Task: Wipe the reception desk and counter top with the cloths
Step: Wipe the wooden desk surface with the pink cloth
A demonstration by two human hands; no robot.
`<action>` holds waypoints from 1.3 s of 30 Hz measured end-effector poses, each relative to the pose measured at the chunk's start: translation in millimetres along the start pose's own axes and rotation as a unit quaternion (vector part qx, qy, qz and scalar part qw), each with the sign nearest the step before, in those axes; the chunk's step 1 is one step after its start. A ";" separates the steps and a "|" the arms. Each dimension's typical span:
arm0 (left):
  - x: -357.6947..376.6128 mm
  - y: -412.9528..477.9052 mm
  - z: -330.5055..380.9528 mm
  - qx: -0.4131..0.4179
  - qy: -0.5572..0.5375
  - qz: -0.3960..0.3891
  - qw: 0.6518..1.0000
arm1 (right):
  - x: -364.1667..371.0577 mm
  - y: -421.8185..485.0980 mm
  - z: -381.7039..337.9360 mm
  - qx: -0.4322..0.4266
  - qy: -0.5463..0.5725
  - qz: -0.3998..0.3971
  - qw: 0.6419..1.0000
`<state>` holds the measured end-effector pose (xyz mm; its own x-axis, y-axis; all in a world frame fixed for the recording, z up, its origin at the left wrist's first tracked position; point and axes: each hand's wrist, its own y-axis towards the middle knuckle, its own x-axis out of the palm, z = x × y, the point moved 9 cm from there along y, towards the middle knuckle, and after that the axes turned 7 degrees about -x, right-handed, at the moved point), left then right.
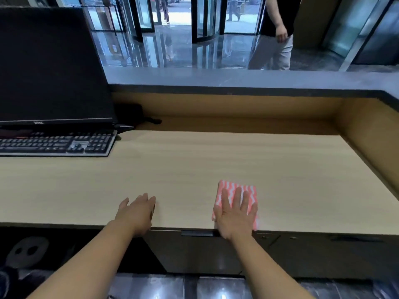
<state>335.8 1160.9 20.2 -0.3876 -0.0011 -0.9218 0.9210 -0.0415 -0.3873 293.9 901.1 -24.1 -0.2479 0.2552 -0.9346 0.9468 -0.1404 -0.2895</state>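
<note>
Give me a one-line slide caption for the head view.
Right hand presses a pink-and-white cloth flat on the wooden desk near its front edge; left hand open beside it.

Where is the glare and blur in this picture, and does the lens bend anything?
Head view: glare and reflections lie on the glossy floor beyond the counter top. The cloth smears at its near corner beside the right hand. The keyboard looks soft. The wide lens tilts the door frames. The desk is evenly lit.
</note>
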 end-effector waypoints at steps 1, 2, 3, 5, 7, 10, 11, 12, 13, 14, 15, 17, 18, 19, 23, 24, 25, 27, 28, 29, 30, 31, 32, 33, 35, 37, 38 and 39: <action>-0.4 2.2 -9.9 -0.006 -0.003 0.002 1.000 | 4.8 1.4 -22.8 -0.019 -0.004 0.002 1.000; -1.6 4.3 -20.5 -0.014 -0.006 0.006 1.000 | 12.0 2.6 -48.0 -0.042 -0.008 0.008 0.999; -3.3 6.4 -31.7 -0.021 -0.011 0.012 1.000 | 18.2 3.7 -74.5 -0.068 -0.010 0.013 0.998; -6.8 10.3 -49.5 -0.026 -0.027 0.026 0.999 | 28.3 3.7 -126.4 -0.127 -0.011 0.029 0.991; -8.7 13.5 -66.9 -0.031 -0.041 0.044 0.998 | 41.4 2.4 -176.7 -0.205 -0.030 0.010 0.978; -7.1 14.9 -89.1 -0.036 -0.045 0.057 0.997 | 52.7 1.8 -236.4 -0.332 -0.067 -0.028 0.940; -5.5 15.4 -93.6 -0.034 -0.046 0.058 0.997 | 51.9 5.9 -247.6 -0.364 -0.080 -0.033 0.927; -4.0 16.9 -97.1 -0.031 -0.048 0.060 0.997 | 51.2 13.0 -253.7 -0.386 -0.095 -0.031 0.917; -3.0 18.7 -98.7 -0.027 -0.048 0.062 0.997 | 46.8 22.1 -255.0 -0.400 -0.109 -0.026 0.910; -2.6 20.8 -98.7 -0.023 -0.045 0.064 0.997 | 40.4 33.2 -251.4 -0.399 -0.122 -0.018 0.909; -2.4 23.0 -97.7 -0.021 -0.040 0.063 0.997 | 33.0 46.6 -242.8 -0.385 -0.127 -0.011 0.914; -1.7 28.2 -92.9 -0.016 -0.033 0.054 0.998 | 12.1 74.1 -212.9 -0.323 -0.120 0.005 0.939; -2.2 30.0 -89.2 -0.013 -0.030 0.047 0.998 | 1.7 85.9 -193.1 -0.282 -0.113 0.009 0.953; -3.0 32.0 -85.1 -0.009 -0.025 0.042 0.999 | -7.0 96.9 -170.9 -0.241 -0.109 0.010 0.964; -8.2 38.4 -73.6 0.000 -0.002 0.039 0.999 | -30.9 117.4 -80.2 -0.091 -0.095 0.014 0.991; -11.5 39.9 -72.4 -0.004 0.004 0.040 0.999 | -35.0 116.3 -62.7 -0.060 -0.083 0.012 0.995; -15.1 41.3 -71.3 -0.009 0.012 0.039 0.999 | -36.5 114.7 -49.8 -0.033 -0.067 0.005 0.997; -21.3 42.6 -67.1 -0.016 0.041 0.020 0.999 | -34.6 110.9 -39.5 0.013 -0.035 -0.006 0.999; -23.6 42.6 -64.7 -0.017 0.056 0.009 0.998 | -32.7 109.6 -41.3 0.034 -0.018 -0.002 0.999; -25.4 42.7 -62.7 -0.018 0.066 0.001 0.998 | -30.4 108.9 -47.9 0.050 -0.003 0.006 0.999; -27.4 42.5 -61.3 -0.020 0.070 -0.003 0.997 | -27.2 108.4 -59.5 0.055 0.005 0.013 0.998; -29.5 43.1 -60.9 -0.023 0.067 -0.002 0.998 | -22.3 109.0 -75.7 0.041 0.002 0.019 0.999; -31.4 43.2 -61.3 -0.027 0.059 0.004 0.998 | -17.0 108.7 -96.7 0.012 -0.009 0.025 1.000; -33.6 44.8 -61.5 -0.030 0.051 0.013 0.998 | -10.9 108.7 -120.5 -0.026 -0.022 0.028 0.999; -38.5 48.3 -60.2 -0.032 0.045 0.039 0.998 | -0.7 106.6 -171.7 -0.107 -0.047 0.027 0.993; -41.8 52.3 -57.1 -0.036 0.052 0.065 0.996 | 10.4 105.5 -221.3 -0.188 -0.059 0.001 0.980; -41.9 54.3 -55.8 -0.038 0.057 0.072 0.995 | 14.9 105.5 -241.0 -0.226 -0.065 -0.017 0.972; -41.7 55.4 -54.9 -0.040 0.059 0.079 0.994 | 17.3 106.4 -256.0 -0.261 -0.080 -0.029 0.962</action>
<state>405.1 1213.6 36.2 -0.2354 0.1155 -0.9650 0.9719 0.0300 -0.2335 442.8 1135.5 -18.1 -0.2921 0.0915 -0.9520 0.8940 0.3798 -0.2378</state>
